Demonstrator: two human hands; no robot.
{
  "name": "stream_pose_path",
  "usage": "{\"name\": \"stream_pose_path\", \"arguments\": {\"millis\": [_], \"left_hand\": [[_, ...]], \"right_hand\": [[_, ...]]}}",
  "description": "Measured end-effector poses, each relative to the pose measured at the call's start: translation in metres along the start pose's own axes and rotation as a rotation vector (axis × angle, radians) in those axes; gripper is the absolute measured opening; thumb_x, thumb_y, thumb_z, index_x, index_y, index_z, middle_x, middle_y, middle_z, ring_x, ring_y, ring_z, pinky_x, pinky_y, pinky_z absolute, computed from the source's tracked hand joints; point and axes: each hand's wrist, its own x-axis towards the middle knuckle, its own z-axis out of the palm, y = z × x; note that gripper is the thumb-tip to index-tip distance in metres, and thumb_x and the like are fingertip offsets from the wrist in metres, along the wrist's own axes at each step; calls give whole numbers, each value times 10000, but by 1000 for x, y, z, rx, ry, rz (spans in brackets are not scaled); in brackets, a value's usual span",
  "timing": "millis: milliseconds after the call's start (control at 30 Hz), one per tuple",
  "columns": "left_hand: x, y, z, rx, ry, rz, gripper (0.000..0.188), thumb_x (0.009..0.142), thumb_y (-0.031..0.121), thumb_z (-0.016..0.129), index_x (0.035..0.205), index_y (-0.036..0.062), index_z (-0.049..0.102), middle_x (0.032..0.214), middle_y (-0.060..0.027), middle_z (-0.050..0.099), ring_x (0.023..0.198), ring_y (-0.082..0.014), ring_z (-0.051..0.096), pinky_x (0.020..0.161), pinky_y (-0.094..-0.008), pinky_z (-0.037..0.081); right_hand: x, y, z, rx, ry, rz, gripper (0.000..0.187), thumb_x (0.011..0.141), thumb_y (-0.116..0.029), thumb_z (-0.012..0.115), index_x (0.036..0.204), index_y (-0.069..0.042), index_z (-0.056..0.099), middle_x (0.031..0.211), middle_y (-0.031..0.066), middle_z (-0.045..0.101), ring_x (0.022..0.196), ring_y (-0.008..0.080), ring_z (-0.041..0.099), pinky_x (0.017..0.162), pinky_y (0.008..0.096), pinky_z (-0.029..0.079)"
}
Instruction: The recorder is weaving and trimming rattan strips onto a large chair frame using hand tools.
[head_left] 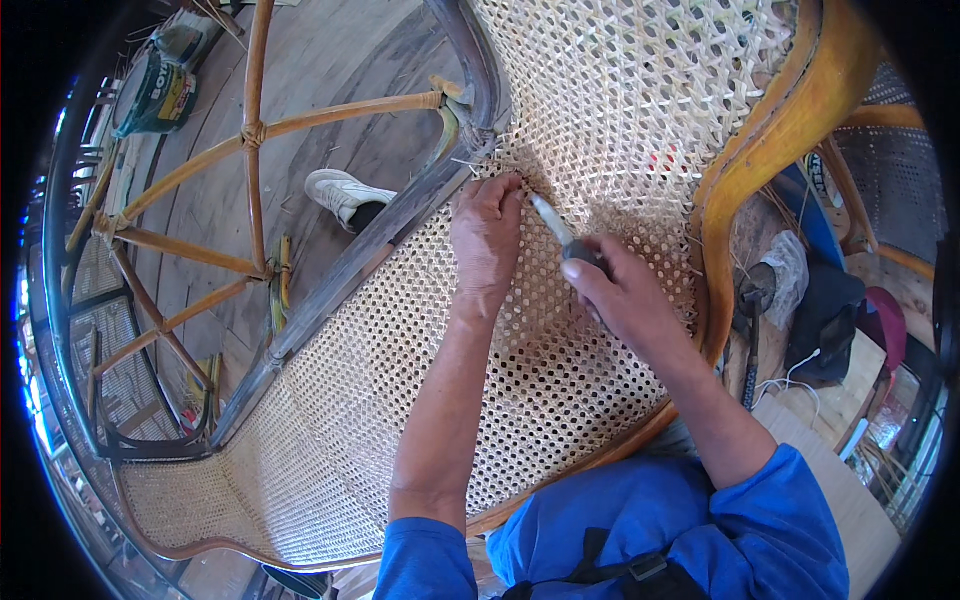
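Note:
A woven cane seat (380,350) with open holes stretches under both my arms, and its cane back (620,70) rises beyond them. My left hand (487,235) is closed, with curled fingers pressed against the webbing near the dark rail (350,265); what it pinches is hidden. My right hand (622,295) is wrapped round the dark handle of a hand tool with a pale, narrow shaft (550,218). The shaft's tip points at the webbing just right of my left fingertips. Whether it goes into the weave, I cannot tell.
A varnished curved frame (715,215) borders the cane on the right. Rattan poles (255,130) cross on the left, above a wooden floor with a white shoe (345,195) and a green bucket (155,95). Dark cloth (825,325) and a white cable (800,380) lie at the right.

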Motion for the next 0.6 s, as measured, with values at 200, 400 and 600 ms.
{"name": "stream_pose_path", "arguments": {"millis": [200,400,600], "left_hand": [[1,-4,5,-55,32,-75,163,819,112,633,965,59,684,936,-131,639,915,-309,576,842,-391,458],[2,-9,9,-107,78,-38,155,800,92,626,938,56,688,917,-141,645,897,-310,588,831,-391,460],[3,-12,11,-124,113,-30,155,772,83,626,907,52,693,879,-142,651,871,-315,599,825,-400,460]], "right_hand": [[22,-14,2,355,20,208,268,888,-255,599,970,-1,574,637,14,514,401,87,444,353,250,348],[33,-28,-1,294,-113,341,254,939,-296,521,994,-49,542,753,28,540,464,72,465,347,230,350],[27,-31,6,306,-119,344,352,945,-328,515,1153,-45,487,780,47,540,465,80,463,331,225,325]]}}
